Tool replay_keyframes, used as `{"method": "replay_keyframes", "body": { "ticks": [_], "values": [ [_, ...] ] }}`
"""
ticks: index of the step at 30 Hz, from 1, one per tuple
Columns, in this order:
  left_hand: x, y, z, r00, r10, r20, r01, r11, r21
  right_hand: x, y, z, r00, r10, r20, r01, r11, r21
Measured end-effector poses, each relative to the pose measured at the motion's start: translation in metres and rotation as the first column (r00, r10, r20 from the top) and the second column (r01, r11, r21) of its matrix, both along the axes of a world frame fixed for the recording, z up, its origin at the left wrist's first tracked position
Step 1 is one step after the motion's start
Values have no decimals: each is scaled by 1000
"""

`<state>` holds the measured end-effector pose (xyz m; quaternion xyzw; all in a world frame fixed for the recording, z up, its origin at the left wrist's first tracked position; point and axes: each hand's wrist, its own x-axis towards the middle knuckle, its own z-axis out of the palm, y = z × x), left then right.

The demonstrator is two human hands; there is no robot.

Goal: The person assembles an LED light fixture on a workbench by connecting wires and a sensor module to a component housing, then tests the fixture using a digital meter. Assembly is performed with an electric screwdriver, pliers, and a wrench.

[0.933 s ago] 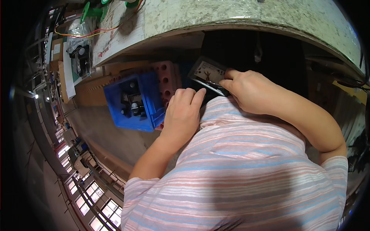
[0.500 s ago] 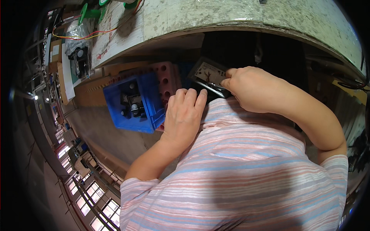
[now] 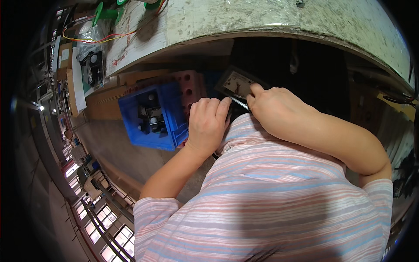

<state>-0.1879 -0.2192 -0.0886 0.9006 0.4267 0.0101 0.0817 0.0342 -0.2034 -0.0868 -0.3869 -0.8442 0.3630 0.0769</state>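
Note:
My right hand [image 3: 281, 109] is closed, with thumb and fingers bent over the right end of a thin shiny metal tool [image 3: 240, 104]. The tool slants up toward the fingertips of my left hand [image 3: 207, 123]. That left hand is closed too, fingers curled downward; what lies under them is hidden. Just beyond both hands is a shallow clear-rimmed tray [image 3: 227, 81] with a pale bottom and small dark brown pieces in it. My right fingers overlap its near right side.
Left of my hands stands a blue crate [image 3: 129, 114] holding black parts with round pale lenses. Behind it is a pink rack with round holes [image 3: 195, 81]. The worktable edge [image 3: 244, 33] arches above. Red and yellow wires [image 3: 102, 40] and a green spool [image 3: 103, 15] lie far left.
My right hand has shifted slightly down and left. The metal tool now shows as a narrower strip, closer to the left fingertips. My left hand has moved slightly.

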Motion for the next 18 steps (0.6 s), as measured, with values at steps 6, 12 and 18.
{"method": "replay_keyframes", "body": {
  "ticks": [6, 12, 18],
  "values": [
    [-2, -1, -9, 937, 279, 212, -239, 951, -198, 1, -4, -3, 999, -38, 32, 39, 999, -29],
    [-7, -5, -13, 132, 986, -104, 7, -106, -994, 0, -7, -4, 995, -80, 55, 83, 994, -69],
    [-8, -26, 3, 570, 802, 180, -389, 456, -801, 0, -9, -4, 996, -63, 55, 69, 992, -103]
  ]
}}
